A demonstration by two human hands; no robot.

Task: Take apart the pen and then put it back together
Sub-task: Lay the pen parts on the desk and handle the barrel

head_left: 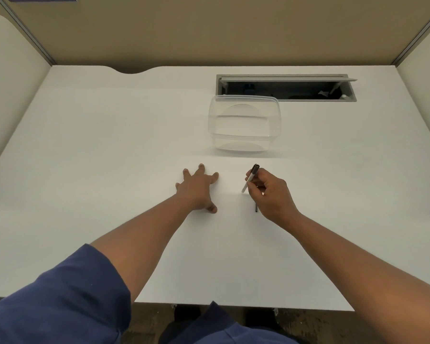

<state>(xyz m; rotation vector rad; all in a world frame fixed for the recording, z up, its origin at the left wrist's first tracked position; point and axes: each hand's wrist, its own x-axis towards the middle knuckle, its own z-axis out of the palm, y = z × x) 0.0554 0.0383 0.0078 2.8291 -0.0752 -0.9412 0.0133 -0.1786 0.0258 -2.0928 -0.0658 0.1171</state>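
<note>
A wide, flat white desk top (97,150) with a smooth matte surface bears a clear plastic rectangular container (244,122) with rounded corners, standing upright just in front of a grey-framed rectangular cable hatch (286,88) let into the far right part of the surface, its lid propped open. The left hand (199,188) lies flat on the desk, fingers spread, near the middle. A thin dark rod-shaped piece (256,208) lies on the surface, partly hidden under the right hand (271,194).

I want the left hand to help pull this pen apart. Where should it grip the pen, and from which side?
Probably the dark upper end of the pen, which juts up and away, clear above the right hand. The left hand, flat on the table, could come in from the left and pinch that end with its fingers; the lower pale shaft sits close against the right hand's fingers.
</note>
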